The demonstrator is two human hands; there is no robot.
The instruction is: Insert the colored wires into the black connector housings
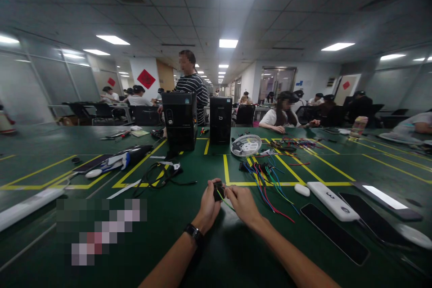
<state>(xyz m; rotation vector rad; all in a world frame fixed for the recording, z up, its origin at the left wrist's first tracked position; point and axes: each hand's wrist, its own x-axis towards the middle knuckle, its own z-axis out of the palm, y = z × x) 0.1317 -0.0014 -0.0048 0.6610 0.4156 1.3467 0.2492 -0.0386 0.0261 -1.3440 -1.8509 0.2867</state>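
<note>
Dark block — clamped in left grip; right grip unclear — power bank reads "3".

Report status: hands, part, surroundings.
Left hand gripping small dark part. Right hand at its green wire. Colored wires loose to the right, black cable left.

Glossy black plastic on the 2 computer cases. Smooth white plastic on the power bank. Striped cloth on the shirt. Smooth, faintly shiny on the tabletop.
</note>
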